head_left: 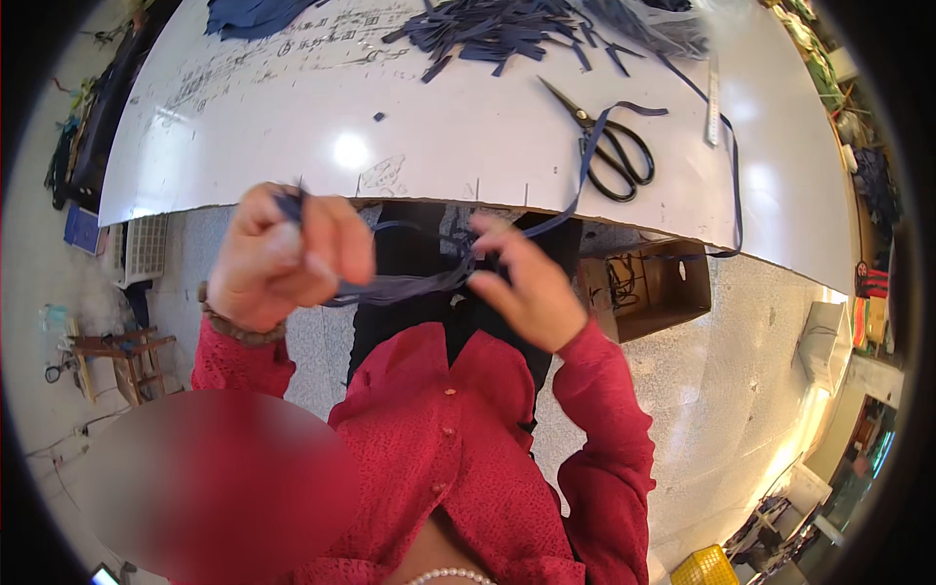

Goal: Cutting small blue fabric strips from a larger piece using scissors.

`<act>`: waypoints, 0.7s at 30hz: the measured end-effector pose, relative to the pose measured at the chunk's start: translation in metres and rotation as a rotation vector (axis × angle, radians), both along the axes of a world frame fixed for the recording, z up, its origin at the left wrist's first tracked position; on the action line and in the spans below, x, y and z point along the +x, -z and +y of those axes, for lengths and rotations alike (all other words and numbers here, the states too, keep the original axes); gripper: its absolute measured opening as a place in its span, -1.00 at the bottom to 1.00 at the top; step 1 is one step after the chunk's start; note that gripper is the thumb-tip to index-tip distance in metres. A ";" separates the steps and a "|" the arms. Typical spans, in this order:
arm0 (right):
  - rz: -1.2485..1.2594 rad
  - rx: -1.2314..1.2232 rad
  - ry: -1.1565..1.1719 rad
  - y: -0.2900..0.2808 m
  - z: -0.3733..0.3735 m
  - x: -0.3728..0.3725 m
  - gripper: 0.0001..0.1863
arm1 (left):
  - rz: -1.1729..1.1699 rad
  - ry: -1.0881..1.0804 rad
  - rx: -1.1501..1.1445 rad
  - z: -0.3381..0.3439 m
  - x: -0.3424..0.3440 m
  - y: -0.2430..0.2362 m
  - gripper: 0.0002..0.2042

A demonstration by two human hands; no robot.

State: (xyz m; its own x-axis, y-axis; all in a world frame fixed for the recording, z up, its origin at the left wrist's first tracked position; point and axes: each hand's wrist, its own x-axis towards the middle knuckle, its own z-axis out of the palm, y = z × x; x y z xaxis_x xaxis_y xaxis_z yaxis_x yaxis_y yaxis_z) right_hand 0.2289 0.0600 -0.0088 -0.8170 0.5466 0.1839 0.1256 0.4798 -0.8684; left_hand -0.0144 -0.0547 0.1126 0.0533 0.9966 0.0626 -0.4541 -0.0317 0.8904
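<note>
My left hand [291,258] is closed round navy fabric strips, and one dark end sticks up above its fingers. From it a loose bundle of strips [405,288] stretches across my lap toward my right hand [534,288]. Slightly blurred, my right hand has its thumb and fingers apart beside the bundle's far end. A long navy strip [583,175] runs from near my right hand up onto the table, past the black-handled scissors [614,156]. The scissors lie on the table with their blades pointing up and left.
The white table [263,127] has its edge just beyond my hands. A heap of cut navy strips [478,34] lies at the back, with folded navy fabric [253,15] to its left. A ruler [713,102] lies at right. Below the table is an open cardboard box [668,297].
</note>
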 end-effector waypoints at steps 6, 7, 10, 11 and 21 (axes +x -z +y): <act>-0.085 -0.790 -0.311 0.034 -0.084 -0.015 -0.75 | -0.524 -0.472 0.356 -0.070 -0.089 -0.039 -0.88; -0.123 -0.906 -0.198 0.032 -0.079 -0.010 -0.80 | -0.343 -0.479 0.357 -0.074 -0.094 -0.043 -0.88; -0.158 -0.902 0.020 0.021 -0.061 -0.007 -0.89 | 0.530 -0.471 0.194 -0.073 -0.079 -0.035 -0.81; -0.111 -0.903 0.068 0.015 -0.055 -0.008 -0.91 | 0.690 -0.493 0.047 -0.065 -0.062 -0.019 -0.75; 0.031 -0.920 0.131 -0.013 -0.030 -0.027 -0.77 | 0.286 0.050 -0.503 -0.006 0.024 0.102 -0.82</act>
